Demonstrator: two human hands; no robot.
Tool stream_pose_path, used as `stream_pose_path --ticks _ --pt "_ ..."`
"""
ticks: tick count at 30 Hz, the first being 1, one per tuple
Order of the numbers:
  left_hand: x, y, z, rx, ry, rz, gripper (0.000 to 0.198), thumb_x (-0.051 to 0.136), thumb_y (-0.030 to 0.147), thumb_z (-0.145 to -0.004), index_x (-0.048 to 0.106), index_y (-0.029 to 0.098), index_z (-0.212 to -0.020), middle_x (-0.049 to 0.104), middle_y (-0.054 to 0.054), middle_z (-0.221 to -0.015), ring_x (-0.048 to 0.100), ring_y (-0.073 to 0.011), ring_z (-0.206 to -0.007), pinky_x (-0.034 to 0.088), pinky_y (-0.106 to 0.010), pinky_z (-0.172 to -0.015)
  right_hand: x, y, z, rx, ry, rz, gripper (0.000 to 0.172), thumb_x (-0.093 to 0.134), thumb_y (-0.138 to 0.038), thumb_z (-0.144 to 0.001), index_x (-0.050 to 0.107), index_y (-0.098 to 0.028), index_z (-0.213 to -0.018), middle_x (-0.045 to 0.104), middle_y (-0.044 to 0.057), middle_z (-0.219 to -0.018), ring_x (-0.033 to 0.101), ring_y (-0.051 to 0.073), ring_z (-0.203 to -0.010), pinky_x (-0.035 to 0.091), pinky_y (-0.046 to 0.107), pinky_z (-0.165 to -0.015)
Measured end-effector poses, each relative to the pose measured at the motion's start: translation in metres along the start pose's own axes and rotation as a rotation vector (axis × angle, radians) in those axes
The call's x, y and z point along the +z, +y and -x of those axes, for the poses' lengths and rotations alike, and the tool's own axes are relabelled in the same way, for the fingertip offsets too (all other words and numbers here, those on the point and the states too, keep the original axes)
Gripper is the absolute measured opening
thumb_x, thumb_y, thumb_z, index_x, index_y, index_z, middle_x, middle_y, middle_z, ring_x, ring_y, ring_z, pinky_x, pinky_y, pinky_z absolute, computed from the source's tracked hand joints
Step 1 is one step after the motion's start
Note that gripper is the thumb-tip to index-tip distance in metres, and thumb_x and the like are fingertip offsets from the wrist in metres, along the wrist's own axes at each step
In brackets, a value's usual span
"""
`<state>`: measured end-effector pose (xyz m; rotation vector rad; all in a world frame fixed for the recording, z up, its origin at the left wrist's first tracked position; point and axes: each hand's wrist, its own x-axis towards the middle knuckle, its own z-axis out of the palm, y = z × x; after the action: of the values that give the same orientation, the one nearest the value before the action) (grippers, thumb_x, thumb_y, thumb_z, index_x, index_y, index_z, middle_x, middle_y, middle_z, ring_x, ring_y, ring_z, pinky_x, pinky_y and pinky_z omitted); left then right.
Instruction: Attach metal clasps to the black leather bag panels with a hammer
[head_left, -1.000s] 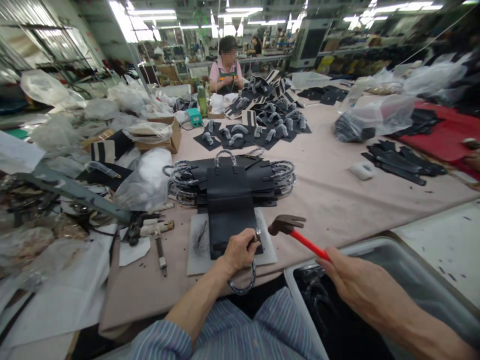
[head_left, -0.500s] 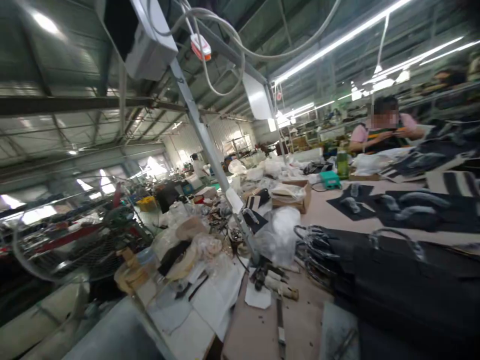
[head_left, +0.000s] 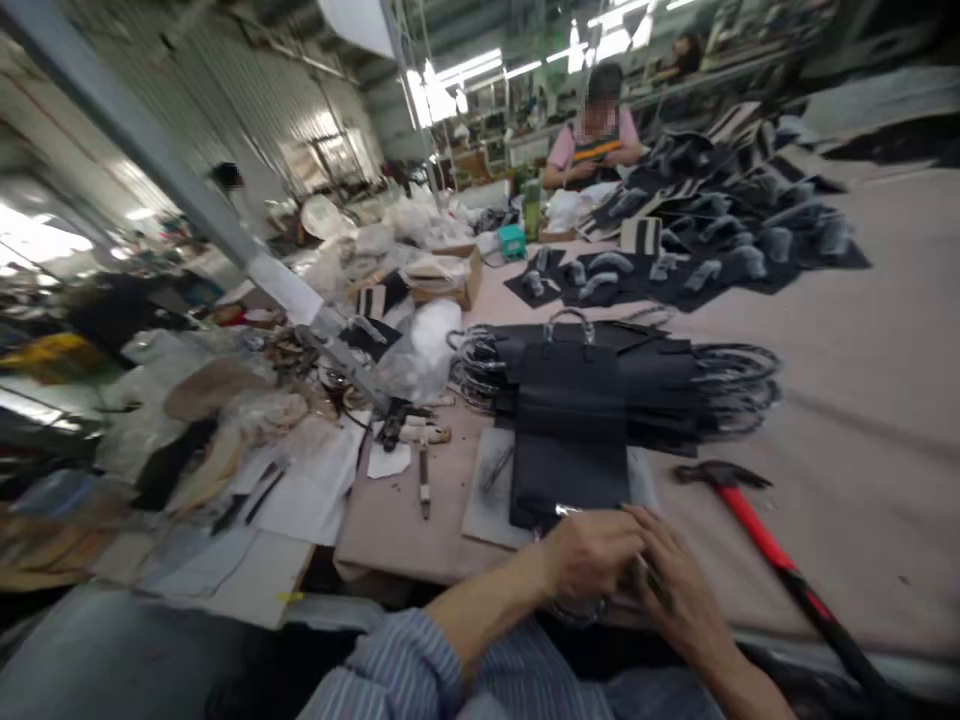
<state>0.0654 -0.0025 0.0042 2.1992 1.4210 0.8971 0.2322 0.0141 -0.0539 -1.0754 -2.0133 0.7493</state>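
My left hand (head_left: 591, 553) and my right hand (head_left: 673, 588) meet at the near end of a black leather bag piece (head_left: 570, 450) that lies on a grey pad (head_left: 487, 490). Both hands grip its near edge, where a small metal fitting and a wrapped ring handle (head_left: 574, 612) show. A hammer (head_left: 772, 555) with a red handle lies on the table just right of my right hand, untouched. Behind the piece is a stack of black bags with wrapped handles (head_left: 637, 370).
Clutter of plastic bags, paper and hand tools (head_left: 409, 430) fills the left side. A slanted metal pole (head_left: 187, 200) crosses there. A cardboard box (head_left: 446, 280) and black pieces (head_left: 675, 265) lie farther back. Another person (head_left: 596, 140) sits at the far end of the table.
A second ago my right hand held the hammer up; now it lies on the table and both hands are on the bag piece. The view swung left and up, then back down.
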Motion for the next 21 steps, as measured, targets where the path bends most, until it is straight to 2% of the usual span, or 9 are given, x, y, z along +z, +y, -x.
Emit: stream_pose_path --ticks 1,3,5,6,9,12,16,21 --pt "0.003 -0.002 -0.001 0.025 0.037 0.202 0.011 0.065 0.016 -0.087 0.067 0.026 -0.084 0.073 -0.008 -0.101 0.072 -0.0224 -0.100 0.062 -0.034 -0.093 -0.006 0.003 0.010 0.004 0.013 0.058 0.041 0.052 -0.052 -0.096 0.067 -0.026 -0.124 0.061 0.012 -0.138 0.050 0.037 -0.135 0.044 0.065 -0.112" --pt "-0.007 -0.014 -0.006 -0.202 0.325 0.554 0.007 0.061 0.020 -0.090 0.067 0.019 -0.093 0.074 -0.010 -0.101 0.072 -0.0238 -0.099 0.061 -0.041 -0.092 -0.007 0.006 0.016 -0.011 0.025 0.135 0.037 0.054 -0.042 -0.097 0.064 -0.023 -0.127 0.060 0.013 -0.139 0.048 0.036 -0.137 0.042 0.065 -0.113" --pt "-0.032 -0.034 -0.008 -0.442 0.551 0.819 0.016 0.060 0.030 -0.093 0.067 0.017 -0.099 0.075 -0.010 -0.101 0.073 -0.0229 -0.096 0.061 -0.040 -0.088 -0.001 0.006 0.011 -0.039 0.039 0.159 0.035 0.056 -0.038 -0.097 0.063 -0.022 -0.128 0.060 0.013 -0.139 0.048 0.035 -0.137 0.041 0.064 -0.113" --pt "-0.048 -0.045 -0.006 -0.477 0.583 0.929 0.020 0.063 0.035 -0.092 0.067 0.016 -0.099 0.075 -0.010 -0.103 0.073 -0.0228 -0.097 0.060 -0.040 -0.089 0.002 0.006 0.008 -0.053 0.055 0.160 0.035 0.057 -0.038 -0.097 0.062 -0.022 -0.127 0.061 0.013 -0.138 0.048 0.035 -0.136 0.041 0.064 -0.113" --pt "-0.092 -0.080 0.013 -0.463 0.599 1.019 0.030 0.081 0.040 -0.079 0.071 0.016 -0.095 0.076 -0.009 -0.105 0.071 -0.0227 -0.102 0.055 -0.037 -0.095 0.006 0.006 0.005 -0.072 0.088 0.152 0.035 0.057 -0.039 -0.097 0.062 -0.022 -0.128 0.061 0.013 -0.137 0.049 0.035 -0.136 0.041 0.064 -0.112" --pt "-0.111 -0.106 0.043 -0.475 0.590 0.899 0.029 0.086 0.037 -0.073 0.075 0.017 -0.091 0.077 -0.008 -0.108 0.070 -0.0232 -0.106 0.051 -0.038 -0.102 0.003 0.006 0.007 -0.070 0.084 0.156 0.037 0.057 -0.039 -0.099 0.059 -0.023 -0.132 0.060 0.013 -0.138 0.047 0.035 -0.137 0.040 0.063 -0.113" --pt "-0.102 -0.114 0.068 -0.431 0.468 0.733 0.022 0.081 0.034 -0.081 0.077 0.019 -0.096 0.076 -0.008 -0.113 0.071 -0.0247 -0.107 0.051 -0.043 -0.106 0.001 0.002 0.008 -0.041 0.044 0.182 0.045 0.056 -0.038 -0.099 0.052 -0.024 -0.142 0.054 0.013 -0.146 0.043 0.034 -0.140 0.039 0.062 -0.114" --pt "-0.088 -0.109 0.066 -0.387 0.386 0.676 0.020 0.072 0.034 -0.089 0.073 0.017 -0.098 0.077 -0.010 -0.112 0.073 -0.0240 -0.103 0.056 -0.042 -0.102 -0.001 0.000 0.007 -0.002 0.013 0.185 0.050 0.057 -0.039 -0.099 0.049 -0.026 -0.146 0.047 0.012 -0.152 0.040 0.035 -0.142 0.036 0.062 -0.117"
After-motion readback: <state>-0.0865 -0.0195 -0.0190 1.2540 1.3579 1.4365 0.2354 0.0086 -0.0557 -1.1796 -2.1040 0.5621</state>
